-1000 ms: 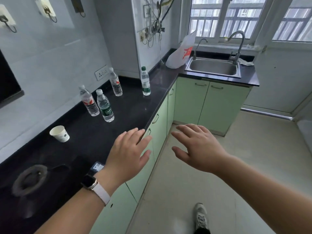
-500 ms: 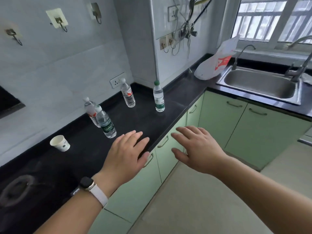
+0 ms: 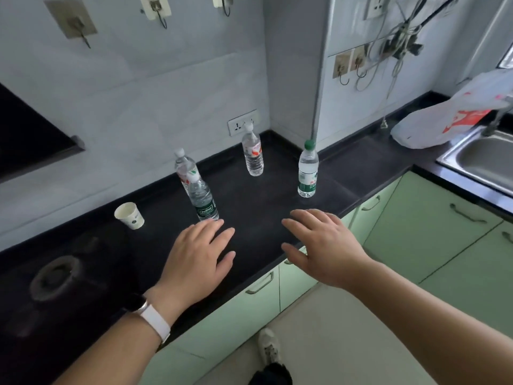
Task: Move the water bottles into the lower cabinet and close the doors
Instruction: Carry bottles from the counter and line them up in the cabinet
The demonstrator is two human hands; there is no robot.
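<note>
Several clear water bottles stand upright on the black countertop [image 3: 258, 212]. A dark-green-label bottle [image 3: 201, 198] is nearest, just beyond my left hand's fingertips. A red-label bottle [image 3: 183, 169] stands partly hidden behind it. Another red-label bottle [image 3: 252, 152] stands near the wall socket. A green-capped bottle [image 3: 307, 169] stands to the right, beyond my right hand. My left hand [image 3: 198, 258] and my right hand [image 3: 319, 243] hover over the counter, palms down, fingers spread, holding nothing. The pale green lower cabinet doors [image 3: 249, 298] below the counter are shut.
A white paper cup [image 3: 130, 215] stands left of the bottles. A burner ring [image 3: 55, 276] sits in the counter at the left. A white plastic bag [image 3: 449, 118] lies by the steel sink [image 3: 483, 159] at the right. My shoe [image 3: 269, 347] is on the floor.
The view has come closer to the counter. Both hands have moved forward over the countertop, and the left fingertips now nearly reach the dark-green-label bottle.
</note>
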